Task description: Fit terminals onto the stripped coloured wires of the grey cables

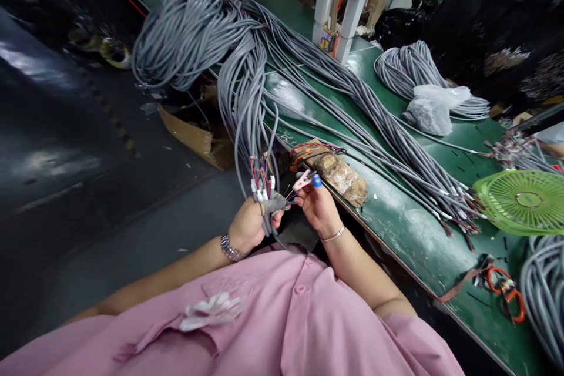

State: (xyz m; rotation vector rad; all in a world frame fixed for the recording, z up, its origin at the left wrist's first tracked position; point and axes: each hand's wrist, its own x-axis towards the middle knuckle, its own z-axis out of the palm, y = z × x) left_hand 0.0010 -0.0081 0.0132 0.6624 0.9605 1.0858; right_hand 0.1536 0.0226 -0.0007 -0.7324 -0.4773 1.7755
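Observation:
My left hand (253, 220) is closed around several grey cables, whose stripped ends with coloured wires (262, 173) and white bands point up above the fist. A grey covering wraps part of its fingers. My right hand (319, 205), with a blue cover on one fingertip, pinches the thin coloured wires of one cable. A small pale pink clip (304, 180) shows at its fingertips. Just beyond it, a worn wooden block (341, 173) with red, orange and black leads lies at the bench edge.
Long grey cable bundles (361, 91) run over the green bench (396, 235) and hang off its near edge. A green fan (529, 200), orange-handled scissors (506, 294) and a plastic bag (434, 108) lie right. An open cardboard box (194, 138) is below.

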